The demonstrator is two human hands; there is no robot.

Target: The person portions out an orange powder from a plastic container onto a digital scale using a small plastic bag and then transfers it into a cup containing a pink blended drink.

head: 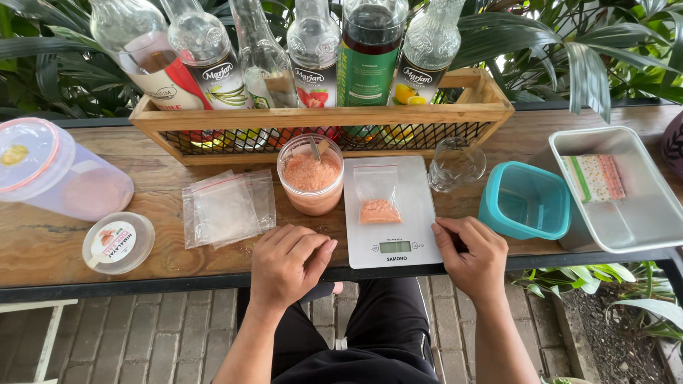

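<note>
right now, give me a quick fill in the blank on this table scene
1. The small bag of pink salt lies on the white ____.
2. The jar of pink salt stands to the ____ of the scale.
3. The teal tub holds ____.
4. The right hand rests at the scale's ____ edge.

Missing: scale; left; nothing; right

Worn wooden tabletop (57,245), dark metal front edge. White scale (388,213) as landmark. Left of scale: open tub of pink salt (311,174), then stack of clear zip bags (228,208), round lid (118,242), big lidded plastic container (57,171). Right of scale: glass (455,163), teal container (525,200), metal tray (626,220). Behind scale: wooden crate (320,117) of bottles.
</note>
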